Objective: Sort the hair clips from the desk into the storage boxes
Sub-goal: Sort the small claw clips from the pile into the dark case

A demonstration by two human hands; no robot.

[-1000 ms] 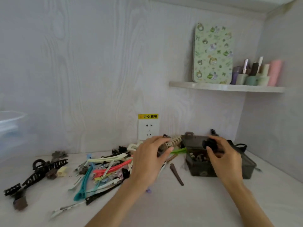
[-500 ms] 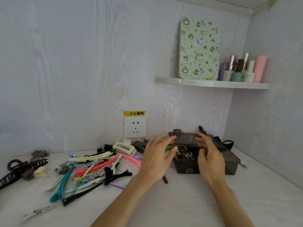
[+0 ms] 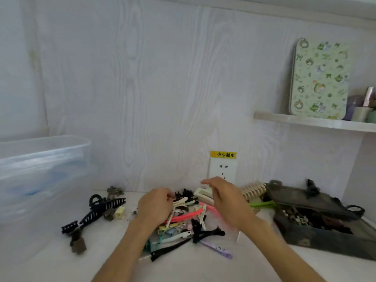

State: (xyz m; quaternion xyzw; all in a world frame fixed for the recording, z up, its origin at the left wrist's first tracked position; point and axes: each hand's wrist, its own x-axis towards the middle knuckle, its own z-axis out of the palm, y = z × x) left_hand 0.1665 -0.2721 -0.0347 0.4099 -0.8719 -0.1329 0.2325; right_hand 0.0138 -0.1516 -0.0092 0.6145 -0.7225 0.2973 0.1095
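Head view: left hand (image 3: 155, 206), fingers curled down into the heap of coloured hair clips (image 3: 183, 222) mid-bench (image 3: 203, 267), whether it grips one cannot be told; right hand (image 3: 225, 202), blurred, fingers loosely spread and holding nothing, above the heap's right edge; dark storage box (image 3: 317, 226) at right; clear tub (image 3: 40, 171) at left; black claw clips (image 3: 101, 210) between tub and heap
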